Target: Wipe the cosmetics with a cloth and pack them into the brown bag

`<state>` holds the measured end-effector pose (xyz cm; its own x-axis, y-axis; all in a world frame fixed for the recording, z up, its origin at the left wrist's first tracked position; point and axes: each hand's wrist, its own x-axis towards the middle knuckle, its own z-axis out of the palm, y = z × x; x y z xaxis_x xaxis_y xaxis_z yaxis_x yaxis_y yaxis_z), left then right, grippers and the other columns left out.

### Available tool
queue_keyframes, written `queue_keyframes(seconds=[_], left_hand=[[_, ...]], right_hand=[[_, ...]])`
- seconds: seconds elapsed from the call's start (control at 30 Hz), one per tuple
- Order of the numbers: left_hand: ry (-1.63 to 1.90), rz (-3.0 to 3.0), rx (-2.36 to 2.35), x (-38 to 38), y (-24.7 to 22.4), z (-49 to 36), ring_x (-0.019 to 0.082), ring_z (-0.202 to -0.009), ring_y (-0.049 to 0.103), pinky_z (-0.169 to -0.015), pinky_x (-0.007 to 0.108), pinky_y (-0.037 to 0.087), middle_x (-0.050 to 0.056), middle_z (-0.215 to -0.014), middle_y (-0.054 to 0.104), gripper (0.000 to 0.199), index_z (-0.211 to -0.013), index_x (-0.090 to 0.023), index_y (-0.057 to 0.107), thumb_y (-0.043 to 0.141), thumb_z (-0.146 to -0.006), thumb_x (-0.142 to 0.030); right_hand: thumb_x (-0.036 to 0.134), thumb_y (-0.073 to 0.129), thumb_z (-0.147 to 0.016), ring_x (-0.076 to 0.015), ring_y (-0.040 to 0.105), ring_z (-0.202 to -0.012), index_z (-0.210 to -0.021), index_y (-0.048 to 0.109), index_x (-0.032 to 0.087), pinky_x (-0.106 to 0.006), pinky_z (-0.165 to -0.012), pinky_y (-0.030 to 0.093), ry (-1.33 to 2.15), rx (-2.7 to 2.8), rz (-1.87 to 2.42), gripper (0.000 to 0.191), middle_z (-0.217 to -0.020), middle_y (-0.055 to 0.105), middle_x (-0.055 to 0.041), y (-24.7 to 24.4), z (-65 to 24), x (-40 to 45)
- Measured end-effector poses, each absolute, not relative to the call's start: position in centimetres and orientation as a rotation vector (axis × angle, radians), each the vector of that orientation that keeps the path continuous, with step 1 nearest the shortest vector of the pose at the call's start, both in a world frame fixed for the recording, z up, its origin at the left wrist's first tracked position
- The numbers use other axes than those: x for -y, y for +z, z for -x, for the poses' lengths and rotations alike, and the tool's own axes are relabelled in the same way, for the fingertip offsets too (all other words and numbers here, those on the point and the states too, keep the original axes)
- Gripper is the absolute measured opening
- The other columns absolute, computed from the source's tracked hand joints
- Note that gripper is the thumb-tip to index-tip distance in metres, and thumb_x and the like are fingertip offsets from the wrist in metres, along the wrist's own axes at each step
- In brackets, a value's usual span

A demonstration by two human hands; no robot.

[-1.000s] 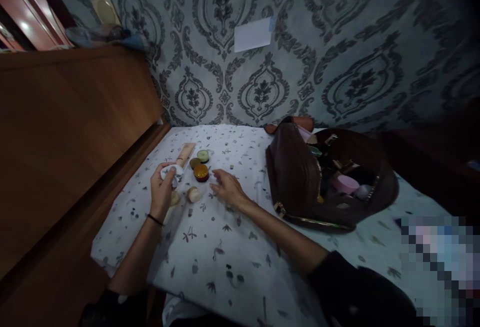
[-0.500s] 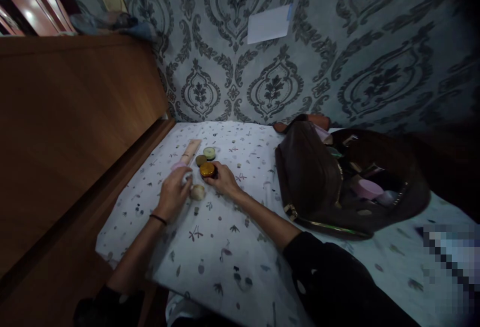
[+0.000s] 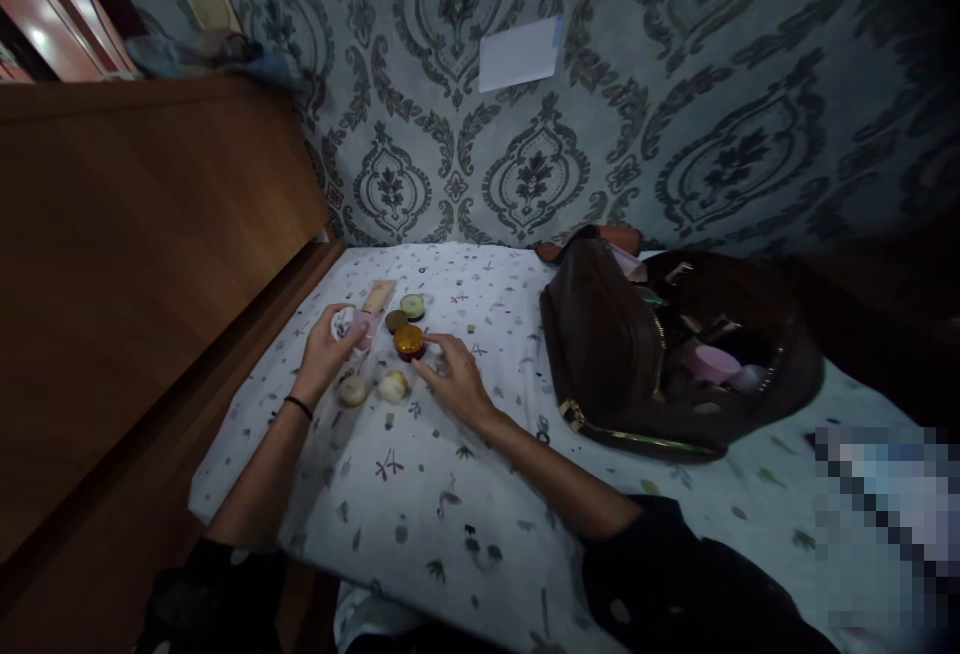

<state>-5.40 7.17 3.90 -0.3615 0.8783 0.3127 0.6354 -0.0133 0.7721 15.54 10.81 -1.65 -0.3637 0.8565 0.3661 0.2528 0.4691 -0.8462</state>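
My left hand (image 3: 324, 352) is closed round a small white-lidded container (image 3: 343, 322), beside a pink item (image 3: 364, 330) on the printed cloth. An amber jar (image 3: 409, 340) stands on the cloth at the fingertips of my right hand (image 3: 456, 374), whose fingers are apart. Behind that jar are a dark olive round jar (image 3: 397, 321) and a pale green one (image 3: 412, 307). A beige tube (image 3: 379, 296) lies further back to the left. Nearer me rest two small cream-coloured round items, one on the left (image 3: 352, 391) and one on the right (image 3: 393, 386).
An open dark brown bag (image 3: 607, 344) with a pink round container (image 3: 714, 364) and other things inside sits to the right. A wooden panel (image 3: 157, 234) bounds the left side. Patterned wallpaper (image 3: 450, 134) rises behind, with a white card (image 3: 520, 55) on it.
My left hand has moved left and up and now holds the white-lidded container, uncovering the left cream item. My right hand has loosened from the amber jar and drawn slightly back. The view has shifted slightly.
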Motion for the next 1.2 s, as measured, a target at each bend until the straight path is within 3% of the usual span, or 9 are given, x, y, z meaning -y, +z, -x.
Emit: queue_keyframes(seconds=[0.1, 0.2, 0.33, 0.47, 0.67, 0.8, 0.93, 1.2], left_hand=[[1.415, -1.304, -1.576, -6.4, 4.8, 2.1, 0.013, -0.063, 0.055, -0.056, 0.023, 0.044, -0.001, -0.083, 0.062, 0.05, -0.113, -0.02, 0.056, 0.063, -0.077, -0.054], [1.317, -1.225, -1.361, -5.4, 4.2, -1.6, 0.015, -0.071, 0.06, -0.06, 0.024, 0.048, 0.001, -0.088, 0.064, 0.053, -0.116, -0.02, 0.054, 0.067, -0.076, -0.053], [1.245, -1.383, -1.381, -4.3, 2.7, -4.4, 0.021, -0.097, 0.062, -0.086, 0.031, 0.05, 0.005, -0.102, 0.067, 0.041, -0.112, -0.019, 0.06, 0.058, -0.086, -0.051], [1.139, -1.529, -1.38, -3.7, 2.4, -4.8, 0.023, -0.117, 0.056, -0.107, 0.037, 0.038, 0.008, -0.116, 0.067, 0.044, -0.11, -0.018, 0.069, 0.039, -0.097, -0.048], [1.27, -1.698, -1.271, -3.4, 1.2, -5.8, 0.022, -0.098, 0.06, -0.092, 0.035, 0.044, 0.008, -0.101, 0.068, 0.037, -0.113, -0.017, 0.07, 0.058, -0.089, -0.042], [1.463, -1.524, -1.172, -3.1, 0.0, -6.5, 0.02, -0.097, 0.061, -0.087, 0.03, 0.046, 0.005, -0.102, 0.068, 0.028, -0.107, -0.018, 0.066, 0.064, -0.086, -0.037], [1.506, -1.666, -1.217, -2.5, -0.1, -6.6, 0.017, -0.087, 0.061, -0.08, 0.027, 0.045, 0.003, -0.092, 0.068, 0.015, -0.097, -0.019, 0.066, 0.064, -0.088, -0.031], [1.462, -1.858, -1.365, -2.3, 0.2, -6.1, 0.017, -0.088, 0.061, -0.081, 0.028, 0.044, 0.004, -0.091, 0.068, 0.013, -0.095, -0.018, 0.068, 0.059, -0.09, -0.025]], right_hand=[[0.037, 0.069, -0.08, -0.0243, 0.058, -0.117, -0.126, 0.053, 0.022, -0.037, -0.092, 0.05, 1.165, 1.743, 0.759, 0.052, -0.126, 0.062, -0.0102, -0.6, -16.3, -8.9], [0.04, 0.072, -0.076, -0.023, 0.061, -0.112, -0.131, 0.047, 0.022, -0.032, -0.081, 0.054, 1.371, 1.585, 0.702, 0.063, -0.124, 0.062, -0.0104, -0.2, -17.5, -7.5], [0.04, 0.076, -0.069, -0.0214, 0.065, -0.098, -0.123, 0.052, 0.021, -0.03, -0.073, 0.055, 1.456, 1.389, 0.828, 0.062, -0.113, 0.066, -0.0085, -1.2, -20.1, -6.6], [0.037, 0.082, -0.063, -0.0213, 0.066, -0.09, -0.114, 0.061, 0.021, -0.027, -0.063, 0.055, 1.641, 1.182, 0.821, 0.058, -0.109, 0.067, -0.0076, -2.4, -22.8, -5.9], [0.029, 0.088, -0.06, -0.0169, 0.067, -0.081, -0.104, 0.07, 0.018, -0.024, -0.061, 0.053, 1.867, 0.877, 0.714, 0.049, -0.098, 0.072, -0.0058, -2.6, -24.4, -5.3], [0.035, 0.088, -0.063, -0.0148, 0.068, -0.069, -0.098, 0.073, 0.016, -0.022, -0.058, 0.052, 1.952, 0.838, 0.657, 0.042, -0.087, 0.074, -0.0059, -2.7, -24.6, -5.7], [0.041, 0.086, -0.065, -0.0138, 0.067, -0.062, -0.09, 0.074, 0.015, -0.021, -0.053, 0.05, 2.016, 0.843, 0.629, 0.039, -0.078, 0.073, -0.0057, -3.0, -24.7, -6.1], [0.037, 0.085, -0.067, -0.0133, 0.068, -0.067, -0.097, 0.074, 0.015, -0.022, -0.061, 0.053, 2.037, 0.931, 0.587, 0.039, -0.085, 0.074, -0.0063, -2.7, -24.9, -5.7]])
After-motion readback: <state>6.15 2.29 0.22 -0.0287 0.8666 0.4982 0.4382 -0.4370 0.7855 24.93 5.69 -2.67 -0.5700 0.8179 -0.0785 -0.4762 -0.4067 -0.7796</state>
